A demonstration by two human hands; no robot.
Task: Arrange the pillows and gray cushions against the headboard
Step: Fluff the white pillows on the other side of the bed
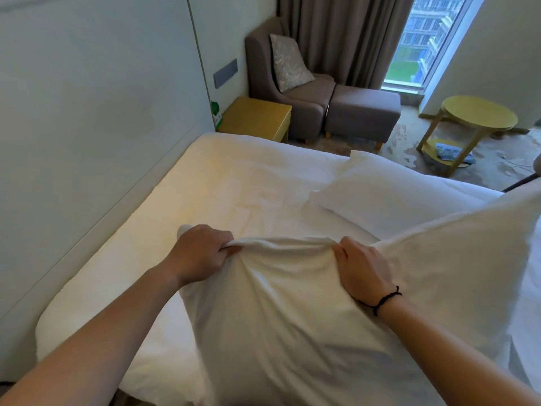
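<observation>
A large white pillow (pixel 281 312) hangs in front of me above the bed (pixel 222 183). My left hand (pixel 199 256) grips its top edge at the left, and my right hand (pixel 363 268), with a black cord on the wrist, grips the same edge further right. A second white pillow (pixel 386 194) lies flat on the right half of the bed. The pale headboard panel (pixel 96 92) runs along the left. A gray patterned cushion (pixel 288 61) leans in the armchair at the far end of the room.
A yellow bedside table (pixel 257 117) stands by the bed's far corner. Beyond it are a gray armchair (pixel 304 98) and footstool (pixel 363 112). A round yellow side table (pixel 477 118) stands near the window (pixel 430 42) and curtain.
</observation>
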